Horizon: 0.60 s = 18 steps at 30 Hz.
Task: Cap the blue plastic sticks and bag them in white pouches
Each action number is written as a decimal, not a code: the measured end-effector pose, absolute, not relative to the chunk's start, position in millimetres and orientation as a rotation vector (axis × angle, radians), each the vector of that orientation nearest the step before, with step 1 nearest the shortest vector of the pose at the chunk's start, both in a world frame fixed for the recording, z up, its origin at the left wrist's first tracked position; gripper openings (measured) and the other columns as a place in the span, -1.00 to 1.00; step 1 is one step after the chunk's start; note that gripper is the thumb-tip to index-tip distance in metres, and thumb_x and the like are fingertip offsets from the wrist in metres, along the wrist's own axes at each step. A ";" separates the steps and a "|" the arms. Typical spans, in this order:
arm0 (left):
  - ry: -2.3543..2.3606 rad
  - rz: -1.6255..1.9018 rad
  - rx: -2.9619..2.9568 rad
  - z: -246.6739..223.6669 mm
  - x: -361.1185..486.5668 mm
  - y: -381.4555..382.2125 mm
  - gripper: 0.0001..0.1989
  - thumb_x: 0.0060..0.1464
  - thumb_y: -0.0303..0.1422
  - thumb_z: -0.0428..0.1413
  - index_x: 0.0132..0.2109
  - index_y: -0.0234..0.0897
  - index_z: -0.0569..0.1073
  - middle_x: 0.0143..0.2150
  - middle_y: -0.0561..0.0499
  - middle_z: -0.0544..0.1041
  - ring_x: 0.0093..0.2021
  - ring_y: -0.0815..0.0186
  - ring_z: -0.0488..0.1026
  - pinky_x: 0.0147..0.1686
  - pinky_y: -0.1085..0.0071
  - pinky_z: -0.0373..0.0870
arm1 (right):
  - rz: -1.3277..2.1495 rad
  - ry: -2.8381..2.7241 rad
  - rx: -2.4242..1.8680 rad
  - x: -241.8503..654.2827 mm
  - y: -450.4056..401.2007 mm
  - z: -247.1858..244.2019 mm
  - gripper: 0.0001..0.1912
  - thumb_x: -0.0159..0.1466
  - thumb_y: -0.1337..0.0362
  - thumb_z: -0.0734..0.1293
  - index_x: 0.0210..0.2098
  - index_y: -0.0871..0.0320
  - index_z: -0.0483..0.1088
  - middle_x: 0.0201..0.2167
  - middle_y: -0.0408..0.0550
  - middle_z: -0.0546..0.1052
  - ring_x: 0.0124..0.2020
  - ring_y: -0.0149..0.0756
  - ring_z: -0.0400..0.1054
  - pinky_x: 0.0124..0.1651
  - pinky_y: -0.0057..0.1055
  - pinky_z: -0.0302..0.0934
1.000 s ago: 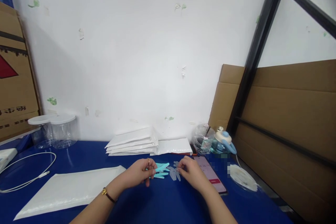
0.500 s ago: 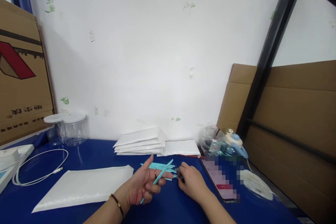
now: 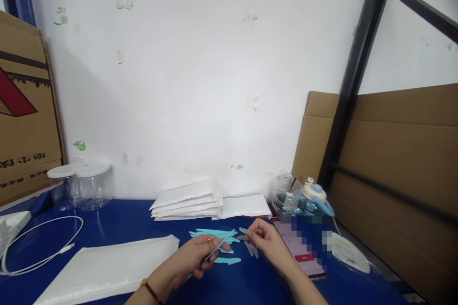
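Between the thumb and fingers of my left hand (image 3: 203,253) is a thin turquoise stick (image 3: 223,242), held aslant. Several more turquoise sticks (image 3: 204,231) lie on the blue table behind and beside that hand, one of them (image 3: 228,261) nearer the front edge. My right hand (image 3: 263,238) is closed in a pinch at a small group of translucent pieces (image 3: 249,249). Its fingertips touch or nearly touch them, and whether a piece is between them is too small to tell.
A white padded envelope (image 3: 107,267) lies at left, beside a white cable (image 3: 43,221) and clear jars (image 3: 95,190). Stacked envelopes (image 3: 189,200) stand by the wall. At right are a phone (image 3: 296,248), a cup (image 3: 286,195), a bottle (image 3: 315,200) and a round white item (image 3: 350,252).
My left hand has turned palm down with the stick, and a turquoise piece now shows on the table in front. My right fingers have drawn into a pinch, uncovering more translucent pieces. The view has shifted slightly.
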<state>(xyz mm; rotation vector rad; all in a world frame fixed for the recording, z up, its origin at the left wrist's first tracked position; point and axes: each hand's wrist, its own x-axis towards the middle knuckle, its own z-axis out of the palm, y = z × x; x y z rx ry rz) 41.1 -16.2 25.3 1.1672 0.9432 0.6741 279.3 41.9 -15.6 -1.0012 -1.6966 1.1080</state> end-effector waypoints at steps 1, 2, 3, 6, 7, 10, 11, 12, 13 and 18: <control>0.963 0.673 1.194 24.9 40.5 -15.8 -0.53 0.00 0.02 0.07 -0.11 -0.26 0.47 -0.46 0.15 0.14 -0.57 0.54 -0.02 -0.67 0.59 -0.23 | 1.144 -1.645 -0.974 278.8 42.2 -15.1 -0.66 0.10 0.03 0.36 -0.45 0.19 0.29 -0.57 -0.16 0.42 -0.57 -0.43 0.28 -0.50 -0.51 0.10; 0.976 0.670 1.219 24.3 40.0 -15.2 -0.54 0.00 0.01 0.07 -0.10 -0.25 0.47 -0.46 0.15 0.14 -0.56 0.54 -0.02 -0.67 0.59 -0.21 | 1.170 -1.598 -0.950 277.9 42.3 -14.8 -0.65 0.06 0.03 0.41 -0.46 0.19 0.30 -0.59 -0.17 0.40 -0.57 -0.43 0.28 -0.49 -0.51 0.11; 0.983 0.666 1.247 23.3 39.7 -14.5 -0.54 0.00 0.00 0.08 -0.09 -0.25 0.46 -0.46 0.16 0.14 -0.56 0.53 -0.01 -0.67 0.60 -0.19 | 1.195 -1.555 -0.927 276.9 42.1 -14.5 -0.63 0.02 0.03 0.44 -0.45 0.19 0.31 -0.59 -0.18 0.39 -0.56 -0.43 0.28 -0.48 -0.51 0.13; 1.035 0.654 1.369 17.7 39.6 -10.3 -0.50 -0.04 0.02 0.09 -0.11 -0.30 0.44 -0.47 0.15 0.21 -0.57 0.53 0.06 -0.67 0.60 -0.10 | 1.245 -1.493 -0.881 274.5 41.1 -13.9 -0.61 -0.01 0.05 0.47 -0.36 0.20 0.36 -0.53 -0.15 0.42 -0.54 -0.42 0.31 -0.43 -0.47 0.19; 1.074 0.657 1.425 15.1 39.7 -8.1 -0.49 -0.05 0.03 0.08 -0.15 -0.32 0.44 -0.48 0.15 0.25 -0.58 0.53 0.09 -0.67 0.59 -0.07 | 1.245 -1.503 -0.881 274.1 40.6 -13.7 -0.61 -0.01 0.05 0.46 -0.35 0.20 0.38 -0.53 -0.14 0.43 -0.53 -0.41 0.31 -0.43 -0.46 0.19; 1.177 0.680 1.624 7.4 38.6 -0.2 -0.53 -0.05 0.04 0.04 -0.33 -0.36 0.42 -0.53 0.14 0.31 -0.63 0.52 0.15 -0.63 0.55 0.01 | 1.207 -1.569 -0.905 273.3 38.7 -13.3 -0.62 0.02 0.03 0.45 -0.37 0.23 0.42 -0.56 -0.13 0.44 -0.55 -0.41 0.31 -0.45 -0.47 0.17; 1.192 0.689 1.679 5.2 37.8 2.4 -0.54 -0.04 0.03 0.03 -0.39 -0.36 0.40 -0.57 0.14 0.30 -0.63 0.51 0.16 -0.61 0.54 0.03 | 1.193 -1.588 -0.912 273.1 38.0 -13.3 -0.62 0.02 0.03 0.44 -0.37 0.23 0.44 -0.58 -0.13 0.44 -0.55 -0.41 0.31 -0.46 -0.47 0.15; 1.201 0.694 1.720 3.5 36.7 4.7 -0.55 -0.02 0.02 0.02 -0.44 -0.36 0.38 -0.60 0.15 0.28 -0.63 0.50 0.17 -0.59 0.53 0.05 | 1.183 -1.605 -0.918 272.7 37.3 -13.4 -0.62 0.03 0.03 0.44 -0.36 0.23 0.45 -0.59 -0.14 0.43 -0.56 -0.41 0.30 -0.48 -0.48 0.14; 1.211 0.696 1.744 2.1 35.6 6.6 -0.55 -0.01 0.01 0.00 -0.47 -0.35 0.37 -0.62 0.16 0.26 -0.63 0.49 0.17 -0.57 0.53 0.06 | 1.175 -1.622 -0.921 272.3 36.7 -13.6 -0.62 0.03 0.02 0.43 -0.36 0.23 0.45 -0.61 -0.14 0.43 -0.57 -0.41 0.30 -0.49 -0.48 0.13; 1.239 0.682 1.777 -0.9 32.8 9.2 -0.57 0.00 -0.01 -0.01 -0.47 -0.33 0.38 -0.68 0.18 0.21 -0.63 0.47 0.15 -0.56 0.52 0.06 | 1.148 -1.667 -0.917 270.3 35.9 -16.0 -0.62 0.04 0.00 0.42 -0.36 0.22 0.47 -0.62 -0.15 0.43 -0.56 -0.40 0.31 -0.49 -0.48 0.13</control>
